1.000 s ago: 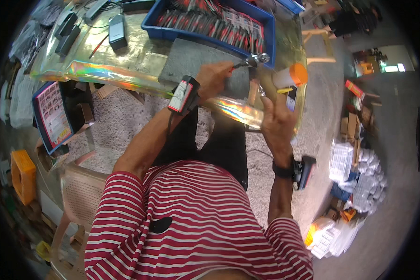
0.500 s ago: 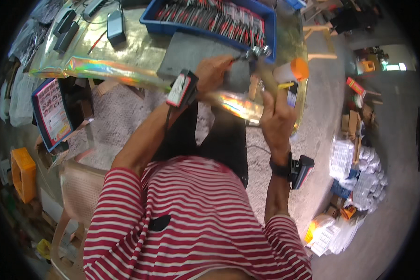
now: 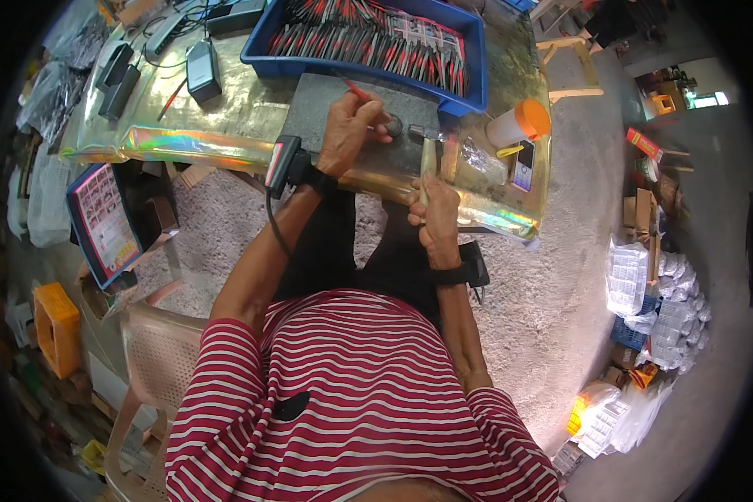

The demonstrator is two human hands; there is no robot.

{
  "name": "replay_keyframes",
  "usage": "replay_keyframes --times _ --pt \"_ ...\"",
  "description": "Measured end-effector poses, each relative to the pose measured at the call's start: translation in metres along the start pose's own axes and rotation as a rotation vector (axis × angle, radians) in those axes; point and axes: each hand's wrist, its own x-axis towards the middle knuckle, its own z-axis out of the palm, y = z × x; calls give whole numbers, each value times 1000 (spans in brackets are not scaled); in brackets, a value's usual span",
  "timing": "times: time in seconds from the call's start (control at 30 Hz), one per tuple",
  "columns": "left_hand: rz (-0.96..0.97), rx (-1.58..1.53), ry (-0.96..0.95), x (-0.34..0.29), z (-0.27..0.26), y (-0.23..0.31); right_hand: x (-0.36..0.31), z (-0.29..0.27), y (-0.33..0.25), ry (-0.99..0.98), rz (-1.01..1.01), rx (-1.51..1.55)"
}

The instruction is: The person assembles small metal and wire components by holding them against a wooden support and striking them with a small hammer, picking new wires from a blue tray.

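Observation:
My left hand [image 3: 347,138] is closed over a dark grey slab [image 3: 314,105] at the table's near edge. A slim tool with a red part and a thin dark tip [image 3: 357,90] sticks up from its fingers; its exact kind is unclear. By those fingertips is a small round grey piece [image 3: 394,125], and I cannot tell whether it belongs to the tool. My right hand [image 3: 437,209] is wrapped round the wooden handle of a hammer [image 3: 427,167]. The hammer's metal head is low at the slab's right side, just right of the round piece.
Behind the slab stands a blue tray [image 3: 351,69] packed with red and dark slim pieces. An orange-lidded jar [image 3: 510,125], a clear plastic bag [image 3: 484,161] and a phone [image 3: 523,166] lie to the right. A grey box-shaped device [image 3: 202,71] is at left; a plastic chair [image 3: 163,343] stands behind.
The hammer has come down and left from a raised, blurred position, and my right hand with it. My left hand has shifted slightly left and turned, so the red tool now points up.

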Motion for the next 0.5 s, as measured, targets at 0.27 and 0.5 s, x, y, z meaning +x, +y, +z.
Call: replay_keyframes --times 0.27,0.5 --pt "-35 -64 24 12 3 10 9 2 15 -138 -87 -122" --pt "-23 156 -35 47 14 30 19 -22 24 -191 -560 -684"
